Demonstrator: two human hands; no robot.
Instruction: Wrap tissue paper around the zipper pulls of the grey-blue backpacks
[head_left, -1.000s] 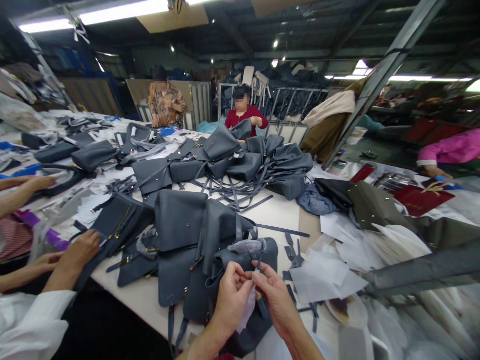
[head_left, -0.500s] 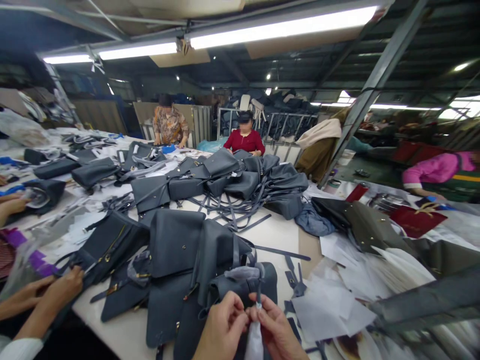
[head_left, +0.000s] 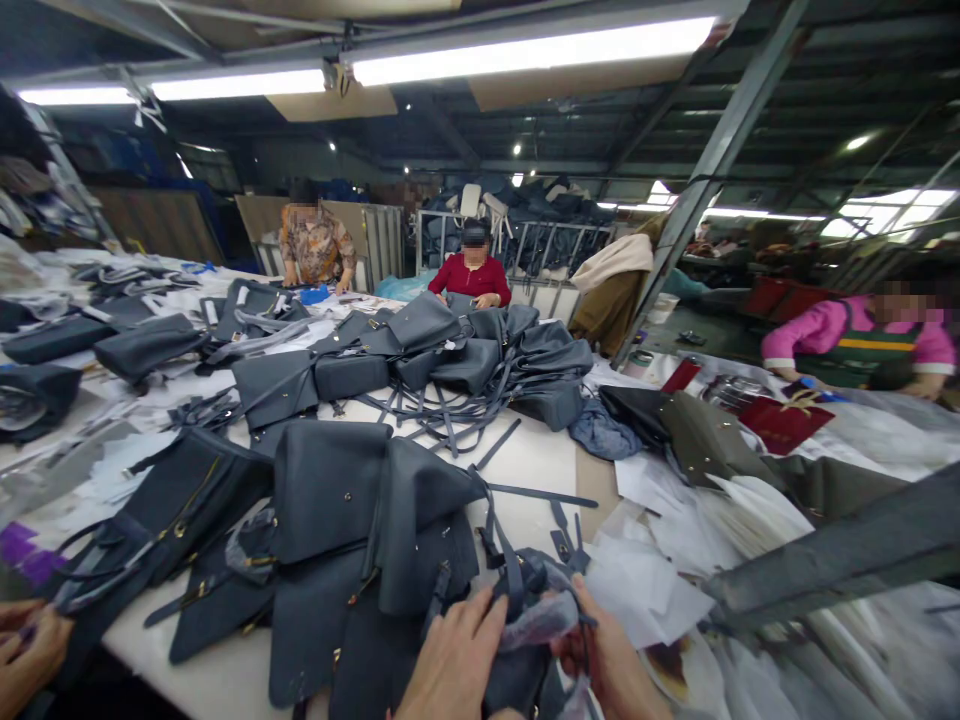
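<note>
A dark blue-grey leather bag [head_left: 517, 680] lies before me at the table's near edge, with clear plastic wrap [head_left: 544, 618] bunched around its strap part. My left hand [head_left: 454, 655] rests on the bag's left side, fingers stretched out over it; its thumb is hidden. On the other side my right hand [head_left: 611, 650] has its fingers curled around a thin dark strap [head_left: 587, 640] beside the wrap. Just left of my hands, more bags of this colour [head_left: 330, 490] lie overlapping, with flaps and small metal studs.
A heap of similar bags [head_left: 420, 345] and loose straps covers the table's middle. White paper sheets [head_left: 645, 590] lie at right, near a slanting metal beam [head_left: 832, 550]. A co-worker's hand [head_left: 37, 640] is at far left. Other people sit across and at right.
My view has turned right. My hands have left the wrapped strap end they were pinching; the left now lies over the bag, the right has moved to its right side.
</note>
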